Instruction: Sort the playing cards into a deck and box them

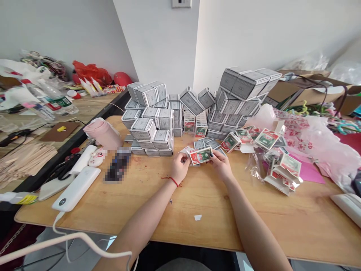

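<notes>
A white cable [93, 242] runs nearest me, at 7 o'clock, crossing the view of my left forearm. The pale wooden table [175, 218] begins beyond it, smudged with a few reddish specks. A paper scrap [197, 217] lies at 6 o'clock from my hands.

At the centre is the red-and-green box [200, 155]. My left hand [180, 165], a red band [172, 180] at its wrist, pinches one end, thumb and fingers nearly closed; my right hand [220, 162] grips the other end the same way.

At 8 o'clock sits a power bank [76, 190]; at 9, a dark, blurred-out object [117, 165]; at 10, a pink roll [104, 131]. Open boxes [287, 165] crowd the 3 o'clock side, with a magenta sheet [310, 169] partly under them and a clear wrapper [254, 167] between them and my right hand.

Just past my box, grey-patterned decks [210, 142] lie low. Stacks of more rise at 11 [152, 124] and 1 [239, 101], hemming in the far side. A plastic bag [313, 130] fills 2 o'clock, a carton [299, 92] behind it. At 10, a second table holds bottles [63, 99] and a red bag [91, 72]. A white wall [160, 41] closes 12 o'clock.
</notes>
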Motion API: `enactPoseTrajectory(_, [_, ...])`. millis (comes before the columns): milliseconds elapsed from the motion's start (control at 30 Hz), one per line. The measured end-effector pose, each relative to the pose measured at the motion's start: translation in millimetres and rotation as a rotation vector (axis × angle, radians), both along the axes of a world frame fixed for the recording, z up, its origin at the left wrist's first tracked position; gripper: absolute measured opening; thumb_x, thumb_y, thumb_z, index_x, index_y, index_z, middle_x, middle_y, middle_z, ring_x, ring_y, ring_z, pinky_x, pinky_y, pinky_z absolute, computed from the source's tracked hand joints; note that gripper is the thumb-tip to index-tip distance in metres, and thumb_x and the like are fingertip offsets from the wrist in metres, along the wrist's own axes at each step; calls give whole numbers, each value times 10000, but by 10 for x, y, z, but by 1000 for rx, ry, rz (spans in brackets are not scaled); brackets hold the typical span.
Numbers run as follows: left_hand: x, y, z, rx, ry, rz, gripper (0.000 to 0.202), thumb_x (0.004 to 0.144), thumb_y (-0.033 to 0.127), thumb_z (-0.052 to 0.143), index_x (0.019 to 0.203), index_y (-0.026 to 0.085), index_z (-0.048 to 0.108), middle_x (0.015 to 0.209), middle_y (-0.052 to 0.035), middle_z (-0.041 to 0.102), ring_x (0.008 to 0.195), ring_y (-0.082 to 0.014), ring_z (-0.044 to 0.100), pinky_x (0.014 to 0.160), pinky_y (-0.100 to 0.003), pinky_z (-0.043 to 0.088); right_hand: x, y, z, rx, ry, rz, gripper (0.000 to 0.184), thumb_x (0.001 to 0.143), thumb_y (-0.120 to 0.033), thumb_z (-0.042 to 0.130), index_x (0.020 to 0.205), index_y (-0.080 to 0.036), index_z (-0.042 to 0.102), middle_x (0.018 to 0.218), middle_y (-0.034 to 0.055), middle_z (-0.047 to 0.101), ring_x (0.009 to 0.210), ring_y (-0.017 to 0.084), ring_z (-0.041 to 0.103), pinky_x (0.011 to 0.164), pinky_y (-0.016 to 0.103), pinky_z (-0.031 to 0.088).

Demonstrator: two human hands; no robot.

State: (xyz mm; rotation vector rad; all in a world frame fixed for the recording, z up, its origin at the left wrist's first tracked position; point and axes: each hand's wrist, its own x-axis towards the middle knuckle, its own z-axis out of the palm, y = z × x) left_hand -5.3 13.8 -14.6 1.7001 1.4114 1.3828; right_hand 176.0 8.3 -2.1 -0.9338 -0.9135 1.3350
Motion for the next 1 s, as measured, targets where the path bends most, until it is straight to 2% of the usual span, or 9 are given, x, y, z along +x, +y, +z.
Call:
enactPoseTrajectory(167, [-31, 2, 23, 29, 5, 69, 132, 773, 300, 535, 745, 171, 528, 763, -31, 571, 731, -143, 535, 692, -272, 427, 57, 35, -11, 21, 31, -143, 289, 627, -390, 688, 850, -210, 656, 734, -9, 602, 566, 93, 501, 544, 241, 423])
enactPoseTrajectory(267, [-37, 0, 43, 31, -46, 97, 158, 793, 306, 513, 882, 177, 536, 781, -33, 560, 750, -145, 535, 718, -277, 428, 91, 55, -10, 26, 65, -214, 267, 618, -386, 697, 808, -205, 648, 686, -22, 583, 546, 86, 490, 534, 236, 421])
enactPoseTrajectory(400, [-36, -5, 69, 47, -108, 98, 329, 797, 257, 507, 1114, 190, 450, 720, -5, 519, 708, -134, 522, 717, -272, 429, 129, 76, -10, 25, 113, -285, 262, 614, -389, 705, 779, -201, 629, 670, -31, 583, 548, 86, 508, 547, 238, 435])
enactPoseTrajectory(533, [-43, 7, 60, 38, -102, 144, 393, 792, 223, 504, 1170, 187, 404, 730, -6, 514, 720, -138, 523, 733, -281, 434, 169, 93, -12, 0, 190, -361, 287, 592, -384, 724, 773, -201, 598, 684, -32, 598, 552, 91, 534, 556, 250, 456])
enactPoseTrajectory(633, [-44, 8, 62, 62, -19, 152, 401, 788, 195, 495, 1179, 184, 406, 900, -58, 552, 878, -169, 531, 820, -323, 425, 177, 96, -13, -2, 231, -340, 297, 585, -369, 736, 774, -200, 582, 673, -31, 605, 543, 92, 548, 556, 254, 466])
enactPoseTrajectory(767, [-30, -35, 137, 190, 166, 102, 291, 806, 177, 455, 1091, 201, 511, 1122, -95, 493, 1099, -202, 438, 954, -382, 347, 136, 81, -14, -6, 177, -264, 301, 589, -363, 738, 791, -195, 593, 670, -22, 617, 551, 103, 568, 556, 257, 472])
enactPoseTrajectory(867, [-19, -79, 200, 248, 267, 51, 188, 823, 232, 461, 954, 233, 596, 1114, -75, 499, 1100, -204, 426, 962, -394, 329, 86, 59, -12, -26, 90, -178, 316, 585, -371, 737, 818, -198, 612, 718, -11, 635, 574, 116, 578, 554, 263, 474])
enactPoseTrajectory(1000, [-5, -103, 203, 252, 308, -15, 128, 791, 307, 531, 864, 236, 609, 1069, -59, 529, 1057, -204, 439, 932, -388, 346, 24, 25, 1, -24, -6, -79, 346, 581, -379, 736, 862, -209, 627, 786, 9, 658, 653, 141, 596, 578, 268, 481])
